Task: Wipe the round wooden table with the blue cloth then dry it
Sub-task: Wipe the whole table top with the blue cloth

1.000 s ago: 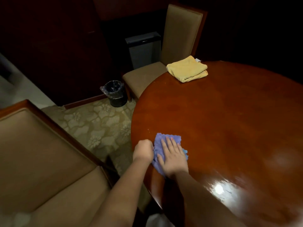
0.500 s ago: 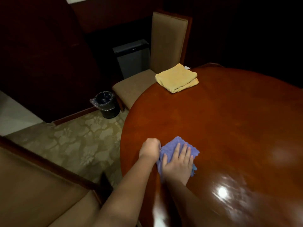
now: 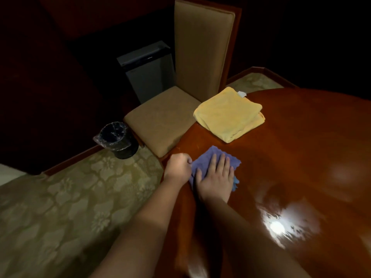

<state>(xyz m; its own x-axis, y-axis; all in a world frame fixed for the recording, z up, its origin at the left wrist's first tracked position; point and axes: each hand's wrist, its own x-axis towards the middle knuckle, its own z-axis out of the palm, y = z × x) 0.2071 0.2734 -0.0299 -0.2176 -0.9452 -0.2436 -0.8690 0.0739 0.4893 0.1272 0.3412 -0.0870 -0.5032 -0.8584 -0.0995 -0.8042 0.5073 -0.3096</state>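
The blue cloth lies flat on the round wooden table near its left edge. My right hand presses on the cloth with straight, spread fingers. My left hand is curled at the cloth's left edge and seems to grip that edge at the table's rim. A folded yellow towel sits on the table farther back, close to the rim, a short way beyond the blue cloth.
A padded tan chair stands against the table's far left edge. A black lined bin sits on the patterned carpet beside it, with a grey box-shaped unit behind. A lamp's glare shines on the near tabletop.
Both hands have slid the blue cloth along the table's left edge, away from me and closer to the yellow towel. My view has shifted to follow.
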